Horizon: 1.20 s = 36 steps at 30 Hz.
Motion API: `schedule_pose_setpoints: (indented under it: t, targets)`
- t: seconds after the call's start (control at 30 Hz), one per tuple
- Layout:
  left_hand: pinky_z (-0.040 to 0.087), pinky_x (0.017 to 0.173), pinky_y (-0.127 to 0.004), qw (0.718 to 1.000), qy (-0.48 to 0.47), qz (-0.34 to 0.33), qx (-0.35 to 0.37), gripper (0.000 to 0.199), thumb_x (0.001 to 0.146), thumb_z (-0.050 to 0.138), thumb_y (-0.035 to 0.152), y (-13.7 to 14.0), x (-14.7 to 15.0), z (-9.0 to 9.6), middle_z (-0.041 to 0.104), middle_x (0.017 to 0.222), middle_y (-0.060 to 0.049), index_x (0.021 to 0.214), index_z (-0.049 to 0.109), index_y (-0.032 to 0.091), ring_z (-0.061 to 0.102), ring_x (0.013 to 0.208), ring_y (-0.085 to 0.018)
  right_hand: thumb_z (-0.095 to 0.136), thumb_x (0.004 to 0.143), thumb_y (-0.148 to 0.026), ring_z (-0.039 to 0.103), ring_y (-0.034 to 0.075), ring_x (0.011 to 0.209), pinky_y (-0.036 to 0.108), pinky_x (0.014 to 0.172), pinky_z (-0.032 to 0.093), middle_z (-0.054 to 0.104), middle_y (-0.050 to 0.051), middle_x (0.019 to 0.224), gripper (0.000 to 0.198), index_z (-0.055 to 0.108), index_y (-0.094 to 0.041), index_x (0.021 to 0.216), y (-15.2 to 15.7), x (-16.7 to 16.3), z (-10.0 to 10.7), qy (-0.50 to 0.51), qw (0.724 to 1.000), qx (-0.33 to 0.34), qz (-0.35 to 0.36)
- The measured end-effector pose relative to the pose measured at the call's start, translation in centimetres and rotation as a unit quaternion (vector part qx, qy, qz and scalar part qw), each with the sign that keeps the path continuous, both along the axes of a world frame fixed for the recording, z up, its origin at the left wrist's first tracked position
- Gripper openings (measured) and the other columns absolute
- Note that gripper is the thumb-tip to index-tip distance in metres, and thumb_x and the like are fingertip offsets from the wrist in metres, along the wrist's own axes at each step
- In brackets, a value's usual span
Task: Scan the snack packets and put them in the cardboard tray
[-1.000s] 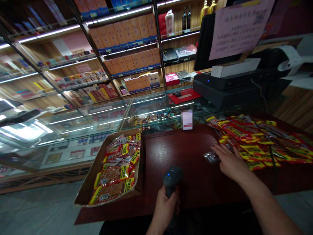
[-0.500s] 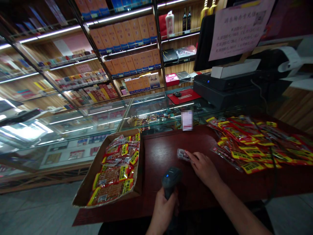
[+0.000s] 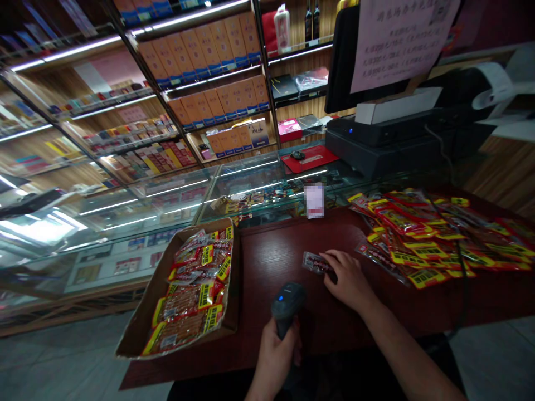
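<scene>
Head view: L hand (image 3: 273, 352) grip closed round handle of dark handheld scanner (image 3: 288, 301), blue light on top. R hand (image 3: 346, 278) grip nearly closed, thumb + fingers on R end of small clear packet (image 3: 312, 262), mid-desk (image 3: 267, 245), just beyond scanner; can't tell if packet's lifted or resting. Cardboard box (image 3: 140, 331) w/ red/yel. packs (image 3: 184, 303) at L side of desk. Loose pile of red/yel. packs (image 3: 422, 234) at R, near R hand. Glass case (image 3: 175, 195) behind.
</scene>
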<state>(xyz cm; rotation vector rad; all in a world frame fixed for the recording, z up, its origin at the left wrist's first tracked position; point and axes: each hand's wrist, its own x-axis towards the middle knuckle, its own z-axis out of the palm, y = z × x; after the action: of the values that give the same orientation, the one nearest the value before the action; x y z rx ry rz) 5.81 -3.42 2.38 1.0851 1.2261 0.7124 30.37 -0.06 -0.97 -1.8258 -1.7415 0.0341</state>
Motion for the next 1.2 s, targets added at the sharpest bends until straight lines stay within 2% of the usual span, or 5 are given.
schedule_pose_setpoints:
  t: [0.13, 0.33, 0.47, 1.03, 1.2]
  targets:
    - [0.035, 0.036, -0.019, 1.0, 0.008, -0.008, 0.004, 0.035, 0.075, 0.069, 0.045, 0.04, -0.13, -0.2, 0.057, 0.053, 0.005, 0.089, 0.059, 0.014, 0.048, 0.036, -0.009, 0.056, 0.079, -0.017, 0.056, 0.03, 0.118, 0.05, 0.103, 0.04, 0.062, 0.011, 0.126, 0.056, 0.056, -0.024, 0.135, 0.02, 0.17, -0.08, -0.003, 1.0, -0.014, 0.014]
    - [0.035, 0.037, -0.019, 1.0, 0.01, -0.001, 0.013, 0.026, 0.075, 0.068, 0.04, -0.18, 0.07, 0.04, 0.055, 0.052, 0.005, 0.078, 0.055, 0.017, 0.047, 0.037, -0.008, 0.053, 0.078, -0.011, 0.059, 0.028, 0.114, 0.045, 0.1, 0.042, 0.063, 0.01, 0.124, 0.061, 0.057, -0.024, 0.137, 0.02, 0.09, 0.14, -0.007, 0.999, -0.009, 0.038]
    - [0.035, 0.037, -0.019, 1.0, 0.013, -0.002, 0.014, 0.025, 0.074, 0.067, 0.037, -0.31, 0.07, -0.07, 0.056, 0.052, 0.005, 0.083, 0.057, 0.016, 0.048, 0.038, -0.009, 0.052, 0.078, -0.009, 0.058, 0.027, 0.113, 0.045, 0.099, 0.043, 0.063, 0.01, 0.123, 0.06, 0.057, -0.022, 0.137, -0.01, 0.05, 0.21, -0.009, 0.999, -0.004, 0.041]
    - [0.034, 0.037, -0.019, 0.999, 0.017, -0.01, 0.03, 0.016, 0.074, 0.061, 0.032, -0.39, -0.06, -0.37, 0.055, 0.051, 0.005, 0.078, 0.057, 0.017, 0.047, 0.037, -0.009, 0.053, 0.076, -0.007, 0.059, 0.028, 0.116, 0.046, 0.101, 0.044, 0.065, 0.011, 0.124, 0.061, 0.058, -0.02, 0.135, 0.11, 0.11, -0.4, -0.014, 0.999, 0.01, 0.031]
    - [0.036, 0.038, -0.019, 0.999, 0.014, 0.008, 0.032, 0.014, 0.071, 0.062, 0.03, -0.62, -0.03, -0.23, 0.054, 0.051, 0.005, 0.075, 0.057, 0.017, 0.048, 0.038, -0.009, 0.052, 0.078, -0.007, 0.058, 0.028, 0.117, 0.048, 0.103, 0.043, 0.064, 0.012, 0.126, 0.058, 0.058, -0.019, 0.134, 0.15, 0.17, -0.64, -0.014, 0.999, 0.01, 0.034]
